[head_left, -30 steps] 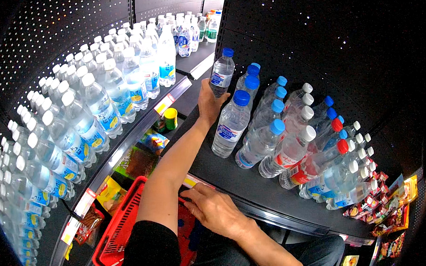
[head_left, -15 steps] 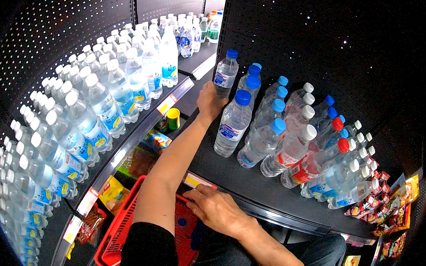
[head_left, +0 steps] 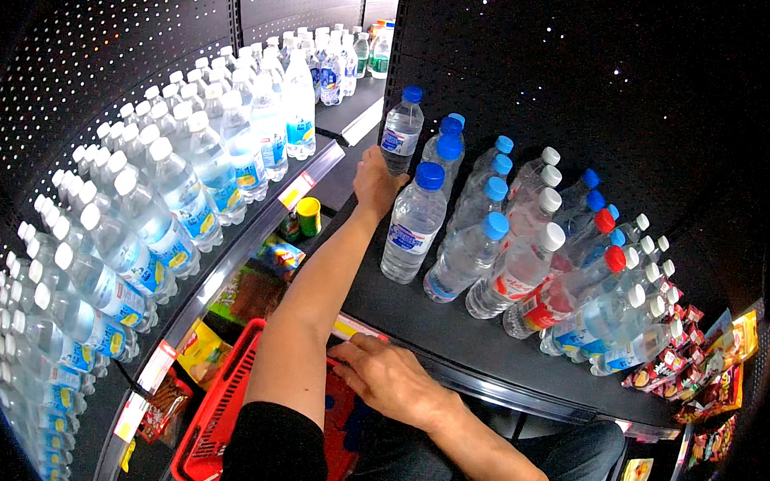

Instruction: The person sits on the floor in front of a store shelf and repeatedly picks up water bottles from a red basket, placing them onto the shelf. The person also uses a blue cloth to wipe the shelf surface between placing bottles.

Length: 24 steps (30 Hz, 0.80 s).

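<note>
My left hand (head_left: 378,181) reaches to the far left end of the right-hand shelf, its fingers wrapped round the lower part of a clear water bottle (head_left: 403,128) with a dark blue cap. That bottle is upright. Beside it stands a larger blue-capped water bottle (head_left: 415,223), apart from the hand. My right hand (head_left: 395,382) is low in the middle, at the red basket (head_left: 216,415) and just under the shelf's front edge. Its fingers are curled downward, and what they close on is hidden.
Many white-capped bottles (head_left: 166,185) fill the curved shelf at left. More bottles (head_left: 522,278) with light blue, white and red caps stand on the right shelf (head_left: 390,315), followed by snack packets (head_left: 683,361). A yellow-green canister (head_left: 309,216) sits lower, between the shelves.
The view has shifted slightly, so the right-hand bottles appear a little further left. My left hand stays on the same bottle, and my right hand keeps its place.
</note>
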### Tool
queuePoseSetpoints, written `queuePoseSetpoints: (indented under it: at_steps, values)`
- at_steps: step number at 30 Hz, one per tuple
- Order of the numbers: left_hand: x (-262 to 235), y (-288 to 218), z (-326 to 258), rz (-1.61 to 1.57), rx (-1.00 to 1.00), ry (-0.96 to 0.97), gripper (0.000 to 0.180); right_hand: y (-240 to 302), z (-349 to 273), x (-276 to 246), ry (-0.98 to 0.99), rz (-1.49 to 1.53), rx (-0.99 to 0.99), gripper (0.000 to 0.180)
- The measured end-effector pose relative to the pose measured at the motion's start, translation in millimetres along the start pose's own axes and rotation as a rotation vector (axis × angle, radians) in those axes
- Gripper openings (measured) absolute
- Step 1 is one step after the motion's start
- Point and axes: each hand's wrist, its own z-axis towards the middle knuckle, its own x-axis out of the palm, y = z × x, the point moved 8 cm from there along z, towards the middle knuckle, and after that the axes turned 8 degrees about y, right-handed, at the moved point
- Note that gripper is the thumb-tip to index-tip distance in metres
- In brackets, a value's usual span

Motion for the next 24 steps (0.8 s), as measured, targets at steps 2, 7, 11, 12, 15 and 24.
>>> queuePoseSetpoints:
  at_steps: [2,7,11,12,15,24]
  values:
    - [1,3,2,0.004,-0.033,0.016,0.067,-1,0,1,0.009,0.003,0.007,0.033]
    - [3,3,6,0.025,-0.007,0.004,0.068,-2,2,1,0.079,0.004,0.061,0.034]
    - [2,8,5,0.024,-0.035,0.012,0.068,1,1,-1,0.042,0.003,0.015,0.034]
    - [2,9,4,0.017,-0.049,0.021,0.068,0,1,0,0.041,0.002,0.019,0.034]
    - [0,8,-2,0.006,-0.067,0.032,0.068,-2,1,0,0.059,0.026,0.052,0.034]
    - [0,12,-4,-0.05,0.053,0.025,0.065,0,0,-4,0.011,0.018,0.024,0.027]
